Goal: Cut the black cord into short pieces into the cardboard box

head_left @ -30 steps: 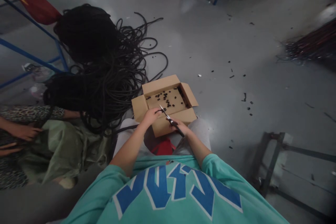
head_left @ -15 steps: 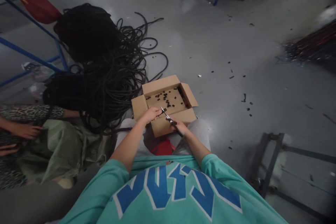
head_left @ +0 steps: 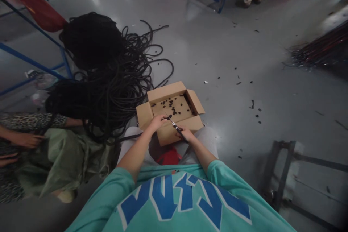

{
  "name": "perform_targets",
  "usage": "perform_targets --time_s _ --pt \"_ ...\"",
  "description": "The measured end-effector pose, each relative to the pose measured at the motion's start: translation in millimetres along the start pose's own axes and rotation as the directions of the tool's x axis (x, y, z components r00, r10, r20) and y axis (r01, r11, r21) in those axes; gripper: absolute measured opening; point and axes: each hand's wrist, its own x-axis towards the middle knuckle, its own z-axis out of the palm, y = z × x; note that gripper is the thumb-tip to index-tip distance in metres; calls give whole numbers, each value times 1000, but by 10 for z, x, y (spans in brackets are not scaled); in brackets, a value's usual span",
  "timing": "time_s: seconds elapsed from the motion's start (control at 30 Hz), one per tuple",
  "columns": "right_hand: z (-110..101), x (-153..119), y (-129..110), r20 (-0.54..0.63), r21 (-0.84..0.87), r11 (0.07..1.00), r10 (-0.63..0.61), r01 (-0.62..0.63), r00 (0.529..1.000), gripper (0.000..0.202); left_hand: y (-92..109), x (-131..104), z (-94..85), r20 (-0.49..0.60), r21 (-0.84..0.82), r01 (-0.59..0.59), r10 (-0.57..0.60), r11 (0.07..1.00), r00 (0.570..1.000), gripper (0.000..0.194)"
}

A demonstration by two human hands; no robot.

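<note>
My left hand point(head_left: 157, 121) is closed on a black cord, whose short end point(head_left: 164, 117) sticks out past the fingertips. This cord point(head_left: 129, 137) seems to run back under my left forearm towards the pile, though part of it is hidden. A pair of scissors point(head_left: 176, 127) with dark handles is gripped in my right hand point(head_left: 186, 135). The blades point up and left and reach the cord end at my left fingers. Both hands are over the near side of an open cardboard box point(head_left: 166, 92). Several small black cut pieces point(head_left: 171, 103) lie scattered inside it.
To the left lies a big tangled pile of black cord point(head_left: 108, 83). Another person's hand point(head_left: 26, 140) rests beside it. Blue metal frames point(head_left: 32, 61) stand at left and top, a dark metal frame point(head_left: 284, 174) at lower right. Black scraps point(head_left: 252, 104) dot the floor.
The scene sits slightly lower in the picture as my head has shifted. The scissor blades have changed angle a little at the cord end; both hands keep their holds.
</note>
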Motion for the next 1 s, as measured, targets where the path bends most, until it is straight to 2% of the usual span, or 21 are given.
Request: perform_targets --time_s 0.2,0.4,0.6,0.67,0.8,1.0 --pt "-37 -27 -35 91 71 997 10 -16 996 67 18 -10 -18 132 -58 -8 16 998 991 15" --pt "-48 0 1 62 44 999 23 -26 998 63 -102 41 25 235 -122 100 -69 987 969 21" --pt "-26 24 11 -6 40 999 24 -24 1000 64 -90 94 30 135 -43 4 2 999 991 20" --pt "-30 29 16 -29 24 999 25 -24 999 64 -68 96 7 97 -41 4 0 999 995 18" --pt "-62 31 26 -48 36 999 28 -26 998 65 -47 82 -35 42 -143 79 -74 987 996 21" --pt "-65 -9 -23 38 26 1000 -12 11 999 67 -67 31 -34 33 -329 218 -220 919 975 21"
